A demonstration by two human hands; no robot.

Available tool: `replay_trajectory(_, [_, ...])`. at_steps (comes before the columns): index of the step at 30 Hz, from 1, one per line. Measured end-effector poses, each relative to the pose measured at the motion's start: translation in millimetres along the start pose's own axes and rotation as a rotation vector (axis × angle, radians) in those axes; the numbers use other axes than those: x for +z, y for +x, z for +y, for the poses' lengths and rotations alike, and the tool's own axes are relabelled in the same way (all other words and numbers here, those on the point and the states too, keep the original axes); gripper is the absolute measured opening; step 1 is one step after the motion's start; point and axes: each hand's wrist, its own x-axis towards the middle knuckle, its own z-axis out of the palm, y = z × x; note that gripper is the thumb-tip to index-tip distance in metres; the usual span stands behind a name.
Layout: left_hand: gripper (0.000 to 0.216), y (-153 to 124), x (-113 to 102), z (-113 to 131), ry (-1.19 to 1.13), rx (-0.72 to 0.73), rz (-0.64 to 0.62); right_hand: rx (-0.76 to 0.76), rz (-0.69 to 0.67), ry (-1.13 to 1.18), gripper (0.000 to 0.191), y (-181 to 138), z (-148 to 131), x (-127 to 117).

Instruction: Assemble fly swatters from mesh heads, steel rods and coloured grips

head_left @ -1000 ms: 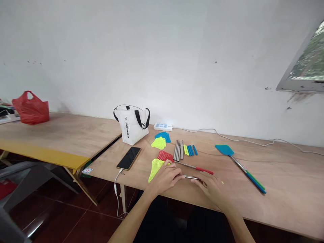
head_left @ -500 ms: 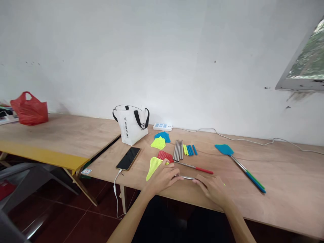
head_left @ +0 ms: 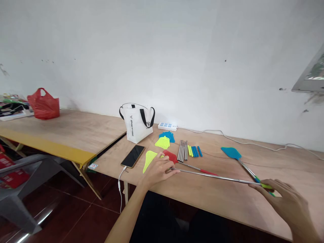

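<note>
A yellow fly swatter lies across the front of the table, its mesh head [head_left: 150, 159] at the left and its telescopic metal rod [head_left: 215, 176] drawn out long. My left hand [head_left: 159, 168] is closed around the rod's end beside the head, covering the joint. At the other end my right hand [head_left: 286, 199] is closed on the swatter's yellow grip, which shows partly between the fingers. Just behind the rod lies a red fly swatter [head_left: 170, 156]. A blue fly swatter head [head_left: 231, 152] lies at the right, its handle passing partly under my right hand.
Behind my hands are metal tubes [head_left: 182, 151], yellow and blue grips [head_left: 194, 151], loose yellow heads [head_left: 162, 142] and blue heads [head_left: 170, 136]. A phone [head_left: 133, 156] on a cable, a white bag [head_left: 138, 126] and a power strip [head_left: 167, 126] stand further left.
My right hand has moved far to the right with the grip, and the swatter's rod has lengthened between my hands. My left hand stays at the head end. The view has shifted slightly.
</note>
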Motion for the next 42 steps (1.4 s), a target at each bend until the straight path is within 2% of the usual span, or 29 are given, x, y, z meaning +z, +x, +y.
replay_trajectory(4, [0.041, -3.7, -15.4, -12.6, 0.081, 0.008, 0.069, 0.013, -0.083, 0.007, 0.059, 3.1, -6.4, -9.5])
replay_trajectory(9, [0.037, -3.5, -32.8, -16.3, 0.128, 0.015, 0.098, -0.004, -0.074, -0.010, 0.056, 8.4, -22.7, -13.7])
replay_trajectory(14, [0.024, -2.9, -38.1, -13.2, 0.106, 0.019, 0.089, -0.004, -0.165, -0.004, 0.056, 10.6, -37.6, -15.5])
replay_trajectory(17, [0.019, -2.1, -39.8, -11.2, 0.093, 0.020, 0.089, -0.026, -0.164, 0.015, 0.056, 11.2, -41.1, -16.4])
replay_trajectory(21, [0.024, -0.9, -42.7, -9.0, 0.074, 0.027, 0.098, -0.019, -0.122, 0.003, 0.057, 11.9, -46.8, -21.8])
replay_trajectory(26, [0.026, -1.9, -43.8, -6.3, 0.097, 0.003, 0.071, -0.026, -0.139, 0.046, 0.055, 15.1, -54.2, -28.2])
replay_trajectory(32, [0.025, 1.5, -24.8, 8.1, 0.095, 0.046, -0.002, -0.224, -0.240, 0.173, 0.047, 21.6, -89.7, -8.4])
replay_trajectory(36, [0.030, 0.6, -20.0, 7.3, 0.091, 0.035, -0.020, -0.250, -0.297, 0.208, 0.040, 20.0, -112.6, 9.7])
replay_trajectory(42, [0.032, -0.5, -24.5, 2.8, 0.107, 0.043, -0.043, -0.255, -0.291, 0.222, 0.040, 16.8, -117.1, 14.6])
